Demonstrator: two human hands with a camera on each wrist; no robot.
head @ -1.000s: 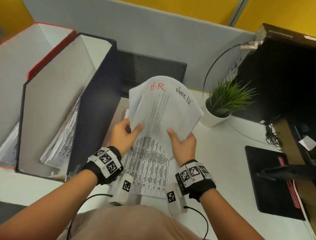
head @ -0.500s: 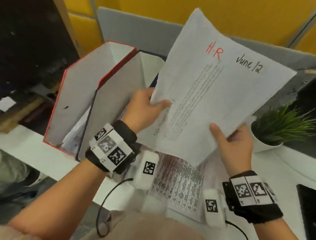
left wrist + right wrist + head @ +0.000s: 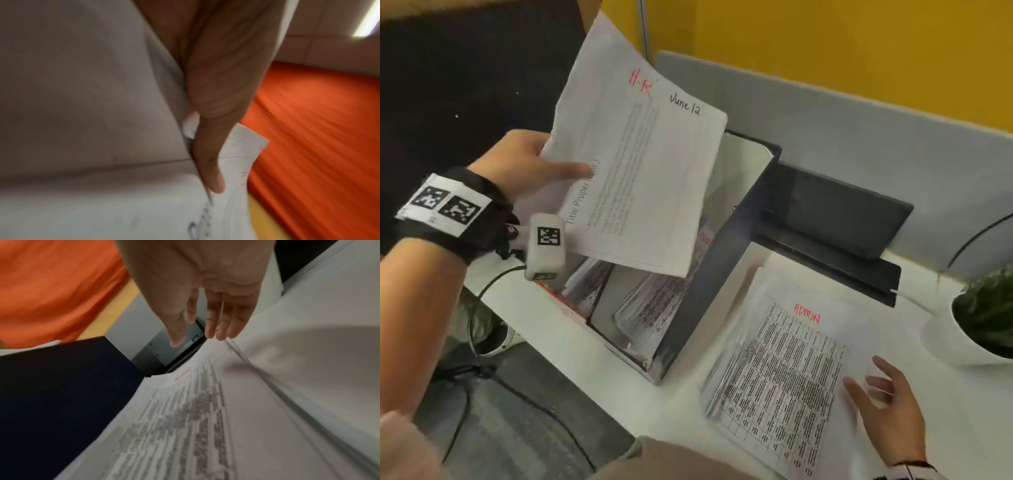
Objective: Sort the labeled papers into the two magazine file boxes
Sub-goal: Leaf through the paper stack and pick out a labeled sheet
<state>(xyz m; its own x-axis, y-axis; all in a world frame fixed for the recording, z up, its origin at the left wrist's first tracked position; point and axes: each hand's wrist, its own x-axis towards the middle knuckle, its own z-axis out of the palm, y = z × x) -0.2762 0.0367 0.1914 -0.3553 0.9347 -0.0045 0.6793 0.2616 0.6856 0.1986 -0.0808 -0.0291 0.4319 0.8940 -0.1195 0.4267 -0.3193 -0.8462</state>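
My left hand [image 3: 544, 161] pinches a white sheet marked "H.R" and "June 12" [image 3: 640, 171] at its left edge, thumb on the printed face. The left wrist view shows that thumb [image 3: 209, 162] pressed on the sheet [image 3: 236, 154]. The sheet hangs tilted above two file boxes: a red one [image 3: 558, 301], mostly hidden, and a navy one [image 3: 715, 267], both holding papers. A paper stack topped by an "ADMIN" table sheet [image 3: 784, 370] lies on the desk right of the navy box. My right hand [image 3: 876, 383] hovers open at the stack's right edge, its fingers [image 3: 216, 321] straight above the stack [image 3: 185, 426].
A black tray-like device [image 3: 835, 219] sits behind the stack against a grey partition [image 3: 859, 120]. A potted plant [image 3: 983, 322] in a white pot stands at the far right, with a cable [image 3: 976, 236] above it. The white desk [image 3: 592, 342] ends at the front left, and cables lie on the floor below.
My right hand let go of the "H.R" sheet and dropped to the stack on the desk. My left hand alone carried the sheet left, over the file boxes.
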